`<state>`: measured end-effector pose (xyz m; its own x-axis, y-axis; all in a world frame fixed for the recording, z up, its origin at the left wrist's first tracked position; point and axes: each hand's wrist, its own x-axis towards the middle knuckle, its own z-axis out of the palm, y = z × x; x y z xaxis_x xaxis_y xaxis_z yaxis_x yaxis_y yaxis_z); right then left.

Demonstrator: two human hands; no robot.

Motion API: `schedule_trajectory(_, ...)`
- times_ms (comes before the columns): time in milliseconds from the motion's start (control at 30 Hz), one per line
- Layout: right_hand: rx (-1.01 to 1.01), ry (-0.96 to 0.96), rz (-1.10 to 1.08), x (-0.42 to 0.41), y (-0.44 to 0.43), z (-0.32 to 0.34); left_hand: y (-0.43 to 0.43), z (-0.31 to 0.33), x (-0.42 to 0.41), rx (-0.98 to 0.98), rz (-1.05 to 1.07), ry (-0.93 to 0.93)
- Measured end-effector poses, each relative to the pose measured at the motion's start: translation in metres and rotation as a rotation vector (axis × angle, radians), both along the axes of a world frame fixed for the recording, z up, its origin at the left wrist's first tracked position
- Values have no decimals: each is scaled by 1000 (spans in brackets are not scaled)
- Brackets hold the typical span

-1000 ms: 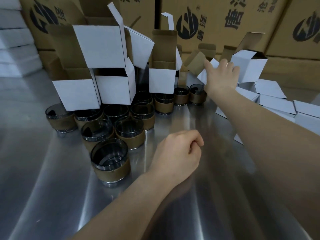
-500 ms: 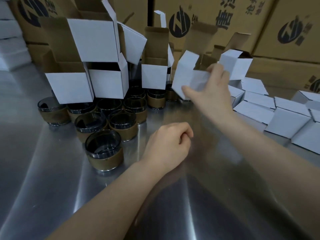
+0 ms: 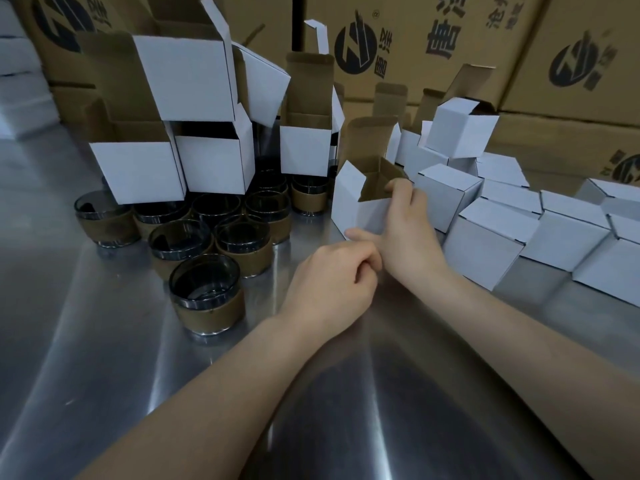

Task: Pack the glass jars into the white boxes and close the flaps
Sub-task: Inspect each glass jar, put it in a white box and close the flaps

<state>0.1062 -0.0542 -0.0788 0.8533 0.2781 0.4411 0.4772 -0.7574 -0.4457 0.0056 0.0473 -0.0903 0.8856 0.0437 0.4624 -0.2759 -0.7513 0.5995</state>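
The right hand, which a second ago was stretched into the far pile of cartons, has pulled one open white box out and brought it near. It now sits just beyond the left hand. The fingers curl over the box's right rim and the thumb lies under its near lower corner, so the box is firmly grasped. Whether that corner touches the steel table cannot be told. The left hand has stayed in place, clenched into a fist with nothing visible in it, almost touching the right thumb.

A box is therefore ready to receive a jar, and no jar is in it yet. The nearest glass jar stands upright to the left of the fist, at the front of the cluster.

The box is nearly cubic and tilted onto a corner. Its brown-lined mouth faces up and slightly toward the person. What appears to be its lid flap stands above the far edge, so the longest extent runs bottom to top. The closed boxes lie to the right.
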Motion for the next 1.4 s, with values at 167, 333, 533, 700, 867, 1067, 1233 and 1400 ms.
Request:
schedule_trajectory(167,6,-326,-74,-13,-4,16,0,0,1,-15,134,1)
schedule_trajectory(333,236,-184,363,-28,14,40,0,2,0,-39,313,43)
schedule_trajectory(533,-79,296,577,-17,58,40,9,2,3,-101,420,112)
schedule_trajectory(700,-121,428,567,-7,66,41,9,0,6,-67,440,129)
schedule_trajectory(867,-88,312,539,-8,68,38,9,-1,5,-50,458,140)
schedule_trajectory(1067,63,255,517,-11,49,26,8,0,2,-82,437,141)
schedule_trajectory(1233,241,187,507,-15,33,24,3,6,0,-183,466,-43)
schedule_trajectory(1400,376,177,493,-22,14,12,0,7,-1,-278,504,-225)
